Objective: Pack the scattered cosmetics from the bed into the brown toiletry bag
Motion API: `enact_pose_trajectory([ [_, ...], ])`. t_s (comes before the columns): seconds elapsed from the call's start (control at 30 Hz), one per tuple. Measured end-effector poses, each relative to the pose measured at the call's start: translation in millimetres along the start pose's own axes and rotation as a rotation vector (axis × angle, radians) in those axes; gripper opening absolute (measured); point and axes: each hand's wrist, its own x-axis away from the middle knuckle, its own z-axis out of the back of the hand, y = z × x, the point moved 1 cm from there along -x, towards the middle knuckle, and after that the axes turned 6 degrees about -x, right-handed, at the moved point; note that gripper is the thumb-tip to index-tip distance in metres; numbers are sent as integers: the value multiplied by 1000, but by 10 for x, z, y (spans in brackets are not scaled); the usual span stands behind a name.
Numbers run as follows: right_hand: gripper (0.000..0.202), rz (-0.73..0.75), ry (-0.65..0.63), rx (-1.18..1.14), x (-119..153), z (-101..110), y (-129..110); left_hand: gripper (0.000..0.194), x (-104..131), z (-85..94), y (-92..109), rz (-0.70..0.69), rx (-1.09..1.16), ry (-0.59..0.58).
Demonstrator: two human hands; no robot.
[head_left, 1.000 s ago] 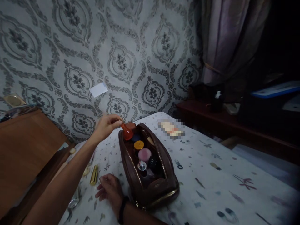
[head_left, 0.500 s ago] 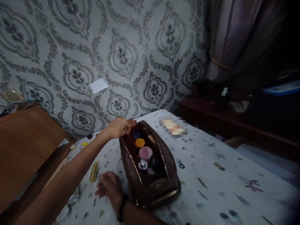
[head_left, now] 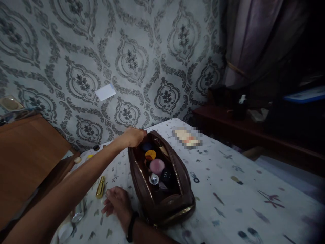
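A brown leather makeup bag (head_left: 186, 183) lies unzipped on the bed, with its gold zipper edges spread apart. My left hand (head_left: 134, 137) reaches over to its far end and is closed on the rim there; the fingertips are partly hidden. Inside the bag are a round pink container (head_left: 156, 166), an orange round lid (head_left: 150, 155), a clear shiny cap (head_left: 153, 178) and a black case (head_left: 167, 178). My right hand (head_left: 118, 205), with a black band at the wrist, rests left of the bag, fingers loosely apart and holding nothing. A gold bottle (head_left: 101, 187) lies just beyond its fingertips.
A patterned white sheet (head_left: 215, 189) spreads under everything. Left of my arm are a clear bottle (head_left: 78, 213) and a white round item (head_left: 65, 232). A wooden board (head_left: 27, 162) stands at the left, a blurred-out flat item (head_left: 188, 138) lies beyond the bag, and a dark shelf (head_left: 228, 125) is at right.
My left hand has pushed slightly further right over the bag's far end, its fingers now less visible. My right hand has stayed nearly still, and the view has shifted slightly.
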Motion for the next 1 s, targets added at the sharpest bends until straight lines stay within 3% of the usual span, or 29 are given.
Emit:
enact_pose_trajectory([
  [0.37, 86, -10, 27, -12, 24, -20, -42, 17, -52, 72, 39, -61, -166, -206],
  [0.7, 84, -11, 12, -15, -4, 1, -10, 11, -58, -39, -47, -142, -127, -182],
  [1.0, 86, -13, 20, -12, 35, -17, -41, 10, -82, -100, -9, -169, -54, -172],
])
